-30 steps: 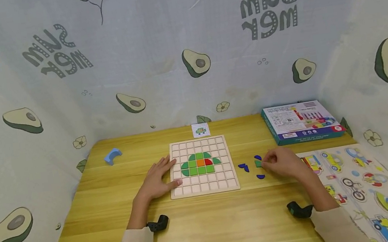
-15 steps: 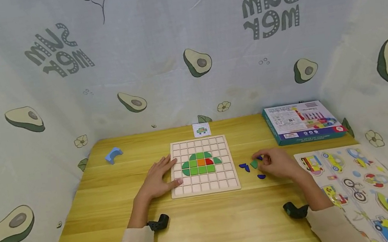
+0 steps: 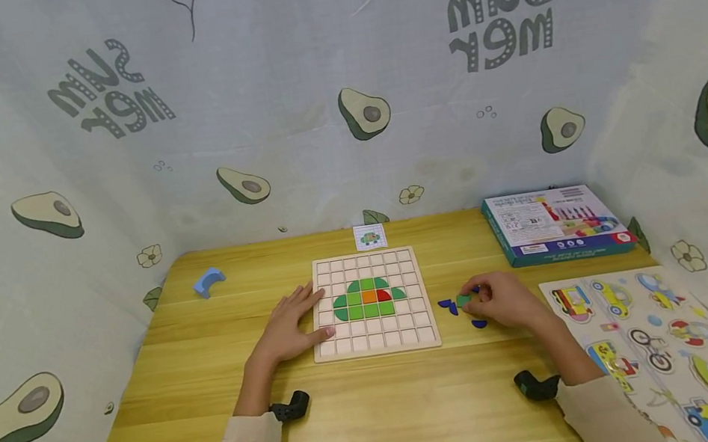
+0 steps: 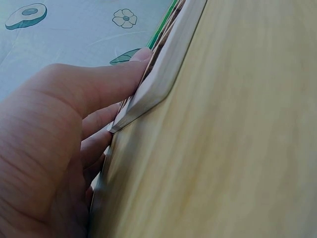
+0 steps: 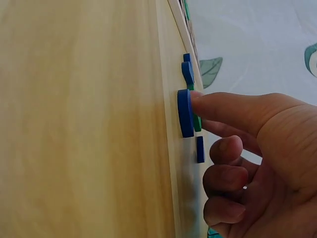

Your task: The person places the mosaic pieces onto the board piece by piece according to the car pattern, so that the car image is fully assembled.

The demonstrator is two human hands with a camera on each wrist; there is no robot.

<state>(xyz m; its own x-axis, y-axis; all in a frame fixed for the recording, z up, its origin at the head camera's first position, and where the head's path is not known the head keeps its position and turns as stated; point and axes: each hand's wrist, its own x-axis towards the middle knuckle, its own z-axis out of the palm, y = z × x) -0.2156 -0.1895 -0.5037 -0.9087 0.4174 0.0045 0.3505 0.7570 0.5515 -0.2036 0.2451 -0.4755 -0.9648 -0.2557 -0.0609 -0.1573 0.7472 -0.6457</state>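
My left hand lies with fingers extended on the left edge of a wooden grid board; in the left wrist view the thumb rests over the board's rim. On the board, green pieces, an orange square and a red rounded piece form a pattern. Right of the board, my right hand pinches a small green piece between thumb and index finger, its other fingers curled. Several blue rounded pieces lie around it; one partly hides the green piece in the right wrist view.
A small pattern card lies behind the board. At the back right is a boxed toy set, with a picture puzzle board in front of it. A blue arch block sits at the back left.
My right hand let the green piece lie turned at an angle, then took hold of it again slightly further left. The left hand stays on the board; the view shifts slightly.
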